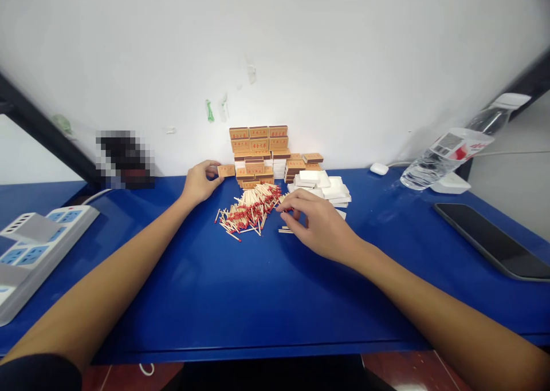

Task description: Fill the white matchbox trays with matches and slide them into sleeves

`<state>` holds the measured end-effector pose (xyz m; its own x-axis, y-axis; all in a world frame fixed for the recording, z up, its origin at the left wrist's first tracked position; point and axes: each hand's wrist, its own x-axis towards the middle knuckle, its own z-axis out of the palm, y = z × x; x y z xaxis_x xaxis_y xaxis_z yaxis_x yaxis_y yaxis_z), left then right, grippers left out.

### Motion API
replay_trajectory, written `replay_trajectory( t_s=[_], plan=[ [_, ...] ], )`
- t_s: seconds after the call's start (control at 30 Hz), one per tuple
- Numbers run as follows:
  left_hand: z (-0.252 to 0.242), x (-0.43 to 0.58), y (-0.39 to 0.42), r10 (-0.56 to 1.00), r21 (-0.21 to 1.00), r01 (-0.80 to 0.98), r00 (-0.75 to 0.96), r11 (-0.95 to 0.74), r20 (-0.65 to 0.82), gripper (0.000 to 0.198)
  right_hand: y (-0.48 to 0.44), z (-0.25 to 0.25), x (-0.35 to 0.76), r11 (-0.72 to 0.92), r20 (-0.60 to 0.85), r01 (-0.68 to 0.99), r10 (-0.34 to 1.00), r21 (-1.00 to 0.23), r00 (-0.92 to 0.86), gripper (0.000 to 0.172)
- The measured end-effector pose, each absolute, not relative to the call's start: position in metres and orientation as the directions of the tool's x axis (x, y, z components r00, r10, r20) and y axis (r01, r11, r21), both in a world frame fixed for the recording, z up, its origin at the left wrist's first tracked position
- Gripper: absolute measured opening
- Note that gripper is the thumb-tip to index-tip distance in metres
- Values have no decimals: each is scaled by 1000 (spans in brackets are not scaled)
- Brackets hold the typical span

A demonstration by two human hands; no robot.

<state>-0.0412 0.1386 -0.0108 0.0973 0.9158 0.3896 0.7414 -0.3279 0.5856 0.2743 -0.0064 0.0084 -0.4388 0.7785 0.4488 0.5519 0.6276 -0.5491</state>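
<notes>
My left hand (200,182) pinches a small orange matchbox (226,170) with printed lettering, just left of stacked matchboxes (259,145). My right hand (320,225) hovers at the right edge of a loose pile of red-tipped matches (253,210). Its thumb and index finger are curled together; red match heads show around the fingertips, but I cannot tell whether any are gripped. A few match sticks (284,230) lie beneath this hand. Behind it is a heap of white inner trays (320,182), partly hidden by the hand.
More matchboxes (296,165) are stacked against the wall. On the right are a tilted plastic bottle (455,145), a white earbud case (378,169), a white block (451,183) and a phone (494,239). A power strip (47,248) lies on the left of the blue table (258,299).
</notes>
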Motion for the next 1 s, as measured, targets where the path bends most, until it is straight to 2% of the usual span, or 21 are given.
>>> replay_trajectory(
  t_s=[0.13, 0.3, 0.47, 0.7, 0.87, 1.0],
  plan=[
    [-10, -45, 138, 916, 586, 730, 138, -351, 376, 49, -6, 8, 274, 627, 442, 551, 779, -550, -445, 15],
    [-5, -56, 137, 904, 558, 716, 272, -420, 330, 39, -5, 6, 276, 620, 436, 560, 785, -549, -441, 14],
    [-8, -59, 138, 916, 545, 753, 195, -369, 350, 46, -5, 5, 275, 613, 434, 561, 790, -557, -433, 15],
    [-14, -41, 138, 909, 527, 779, 127, -340, 398, 43, -1, 9, 279, 629, 462, 565, 777, -534, -428, 16],
    [-4, -41, 123, 905, 460, 836, 97, -300, 414, 49, 20, 16, 305, 564, 530, 715, 787, -413, -316, 16],
    [9, -46, 90, 893, 412, 862, 97, -296, 439, 38, 45, 15, 337, 418, 564, 853, 804, -311, -188, 19]
  ],
)
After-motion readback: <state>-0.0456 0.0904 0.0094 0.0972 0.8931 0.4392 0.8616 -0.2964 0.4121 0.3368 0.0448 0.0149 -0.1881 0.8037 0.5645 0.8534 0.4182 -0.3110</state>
